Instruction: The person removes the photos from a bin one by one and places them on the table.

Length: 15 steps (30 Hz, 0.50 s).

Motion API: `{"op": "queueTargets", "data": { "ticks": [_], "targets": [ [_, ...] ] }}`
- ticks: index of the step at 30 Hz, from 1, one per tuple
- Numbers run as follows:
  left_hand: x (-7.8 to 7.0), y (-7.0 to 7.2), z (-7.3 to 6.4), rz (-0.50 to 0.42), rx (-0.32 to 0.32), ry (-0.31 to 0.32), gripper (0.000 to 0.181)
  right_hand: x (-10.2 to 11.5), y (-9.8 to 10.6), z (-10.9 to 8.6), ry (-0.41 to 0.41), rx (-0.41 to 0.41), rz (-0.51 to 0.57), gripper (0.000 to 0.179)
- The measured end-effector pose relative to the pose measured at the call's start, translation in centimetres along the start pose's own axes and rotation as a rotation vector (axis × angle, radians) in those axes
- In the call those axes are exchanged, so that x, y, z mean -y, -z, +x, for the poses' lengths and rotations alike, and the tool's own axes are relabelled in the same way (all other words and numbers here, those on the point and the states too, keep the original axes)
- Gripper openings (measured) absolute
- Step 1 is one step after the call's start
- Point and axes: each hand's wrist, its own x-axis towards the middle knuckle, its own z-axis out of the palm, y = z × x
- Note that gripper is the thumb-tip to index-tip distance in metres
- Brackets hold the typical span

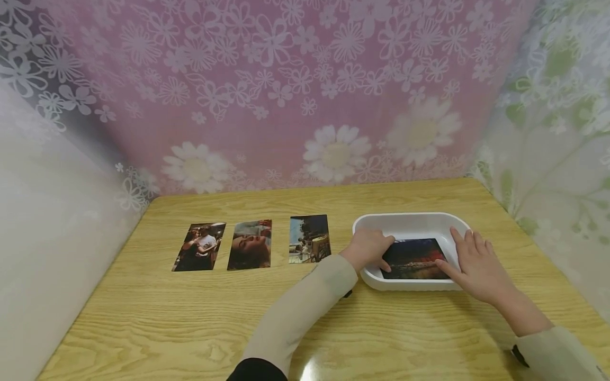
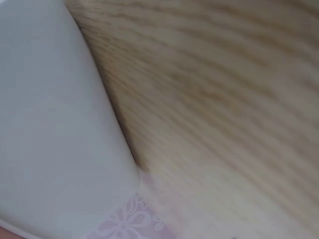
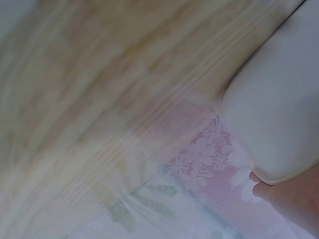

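A white oval-ended tray stands at the right of the table, with a dark photo print of lights at night in it. My left hand reaches over the tray's left rim, its curled fingers and thumb gripping the print's left edge. From the right, my right hand lies over the opposite rim. Its fingers are spread and fairly straight, and the thumb touches the print's right part. In the right wrist view, fingertips show at the tray's rim. The left wrist view has mostly the tray's outer wall.
Left of the tray, three photo prints lie in a row on the wooden table: a couple, a reclining face and an outdoor scene. A pink flowered backdrop rises behind, with pale walls at both sides.
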Motion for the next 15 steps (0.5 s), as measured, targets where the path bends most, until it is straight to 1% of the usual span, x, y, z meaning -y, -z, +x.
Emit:
{"op": "queueTargets", "data": {
  "ticks": [6,13,15],
  "targets": [
    [-0.03,-0.18,0.27,0.01,0.01,0.001,0.066,-0.14,-0.01,0.0,0.003,0.001,-0.003,0.083],
    [-0.03,-0.2,0.46,0.012,0.024,0.026,0.078,-0.13,-0.05,0.08,-0.006,0.006,-0.004,0.083],
    [-0.01,-0.19,0.47,-0.006,0.021,0.026,0.079,-0.11,-0.06,0.06,-0.009,0.009,-0.001,0.083]
  ]
}}
